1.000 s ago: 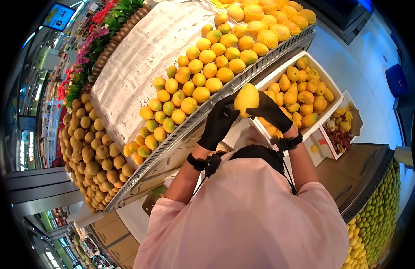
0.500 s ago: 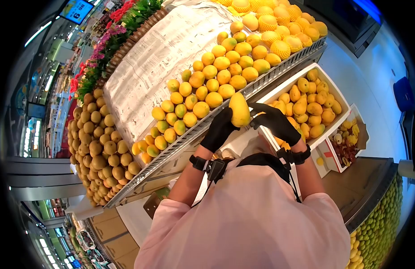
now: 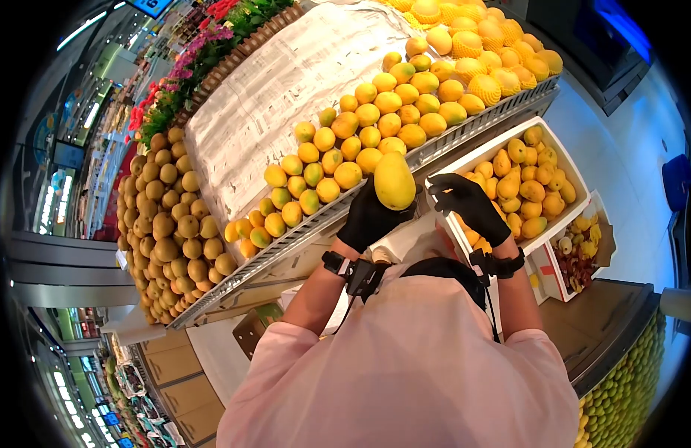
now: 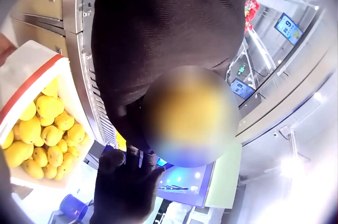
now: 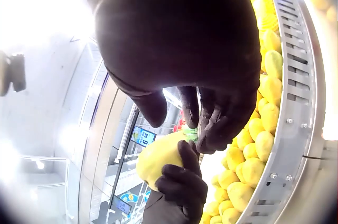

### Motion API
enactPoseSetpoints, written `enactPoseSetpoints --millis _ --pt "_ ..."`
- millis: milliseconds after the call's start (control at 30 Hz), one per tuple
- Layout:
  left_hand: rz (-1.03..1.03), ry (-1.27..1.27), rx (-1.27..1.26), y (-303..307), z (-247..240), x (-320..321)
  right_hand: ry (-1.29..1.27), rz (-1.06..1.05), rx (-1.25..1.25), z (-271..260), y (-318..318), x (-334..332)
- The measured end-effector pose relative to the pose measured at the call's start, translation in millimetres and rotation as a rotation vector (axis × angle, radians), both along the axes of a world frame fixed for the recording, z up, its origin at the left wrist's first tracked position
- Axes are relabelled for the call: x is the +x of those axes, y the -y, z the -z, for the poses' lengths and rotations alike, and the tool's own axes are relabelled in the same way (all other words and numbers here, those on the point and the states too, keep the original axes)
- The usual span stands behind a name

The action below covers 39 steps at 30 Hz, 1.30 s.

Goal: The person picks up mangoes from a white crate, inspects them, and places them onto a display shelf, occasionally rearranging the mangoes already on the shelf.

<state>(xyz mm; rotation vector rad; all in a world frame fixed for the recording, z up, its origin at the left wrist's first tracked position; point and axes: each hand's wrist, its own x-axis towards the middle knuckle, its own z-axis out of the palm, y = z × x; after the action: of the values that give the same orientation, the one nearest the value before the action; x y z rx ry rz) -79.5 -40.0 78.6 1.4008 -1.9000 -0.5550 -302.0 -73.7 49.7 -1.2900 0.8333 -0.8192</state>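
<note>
A large yellow mango [image 3: 394, 181] rests in the black-gloved left hand [image 3: 370, 218], whose fingers [image 5: 179, 184] curl round its side in the right wrist view. To the right of the fruit, apart from it, is the black-gloved right hand [image 3: 474, 207], its fingers loosely bent with nothing clearly visible between them. In the left wrist view a blurred yellowish round shape [image 4: 190, 115] covers part of the left hand [image 4: 169, 23], and the right hand [image 4: 127, 187] shows below.
Rows of mangoes [image 3: 368, 114] line the slatted shelf edge [image 3: 465, 138], with paper [image 3: 286, 82] behind. Brown round fruit [image 3: 166, 216] are heaped at left, net-wrapped fruit [image 3: 486, 88] at the top. A white box [image 3: 577, 183] of mangoes stands right, beside a smaller box of scraps [image 3: 577, 257].
The right hand was at the mango and has drawn away to the right. In the left hand the mango has turned. The head view has shifted, so the display sits lower and further right.
</note>
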Motion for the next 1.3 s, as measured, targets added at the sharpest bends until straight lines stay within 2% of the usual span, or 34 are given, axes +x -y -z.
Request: enactPoseSetpoints --millis 100,300,400,467,533,567,600,633,733,767,867,900,967,1000,1067,1100,1133,1200,1300 --pt "0.121 0.112 -0.039 5.0 13.1 5.2 0.001 0.025 0.023 9.3 2.0 8.3" --pt "0.214 -0.112 0.165 1.9 25.6 5.1 -0.006 -0.085 0.15 23.0 9.9 23.0" --pt "0.268 -0.241 0.261 3.4 27.5 7.5 0.113 -0.149 0.129 25.3 10.1 25.6" --pt "0.224 -0.53 0.391 5.6 36.8 5.4 0.155 -0.126 0.152 20.3 7.7 26.7" --pt "0.207 -0.649 0.431 8.0 51.1 12.9 0.153 -0.111 0.166 16.2 7.2 28.6" --pt "0.214 -0.621 0.411 9.5 60.0 19.2 0.131 -0.105 0.168 16.4 8.4 27.5" --pt "0.136 -0.899 0.65 8.2 54.2 20.3 0.109 -0.099 0.169 15.8 10.3 26.8" --pt "-0.01 -1.196 0.852 6.9 47.6 21.3 -0.048 -0.087 0.113 8.2 11.8 25.8" --pt "-0.103 -0.931 0.733 13.8 51.0 27.0 0.02 -0.072 0.022 25.7 16.8 28.9" --pt "-0.114 -0.843 0.704 14.2 52.1 27.8 0.036 -0.097 0.071 29.6 17.4 27.8" --pt "-0.099 -0.688 0.691 18.6 51.1 26.9 -0.026 -0.144 0.075 21.6 12.9 35.0" --pt "-0.085 -0.569 0.634 18.1 48.9 23.8 -0.044 -0.125 0.08 23.2 11.4 39.8" --pt "-0.058 -0.33 0.521 17.5 45.2 16.0 -0.268 -0.081 -0.094 23.2 10.7 50.4" --pt "-0.051 -0.355 0.5 17.8 52.1 15.0 -0.378 -0.06 -0.182 21.1 9.4 56.7" --pt "-0.034 -0.402 0.453 19.7 66.0 17.3 -0.397 -0.063 -0.25 18.8 9.4 62.6" --pt "-0.02 -0.458 0.514 17.3 56.1 20.6 -0.439 -0.069 -0.285 16.7 9.0 63.4" --pt "-0.012 -0.629 0.586 15.5 57.1 23.9 -0.482 -0.074 -0.32 15.8 8.4 64.3" --pt "0.009 -0.975 0.725 11.2 56.0 28.9 -0.419 -0.115 -0.237 20.7 10.9 63.3" --pt "-0.027 -1.096 0.792 0.9 46.0 39.2 -0.391 -0.169 -0.171 23.5 14.5 67.0"
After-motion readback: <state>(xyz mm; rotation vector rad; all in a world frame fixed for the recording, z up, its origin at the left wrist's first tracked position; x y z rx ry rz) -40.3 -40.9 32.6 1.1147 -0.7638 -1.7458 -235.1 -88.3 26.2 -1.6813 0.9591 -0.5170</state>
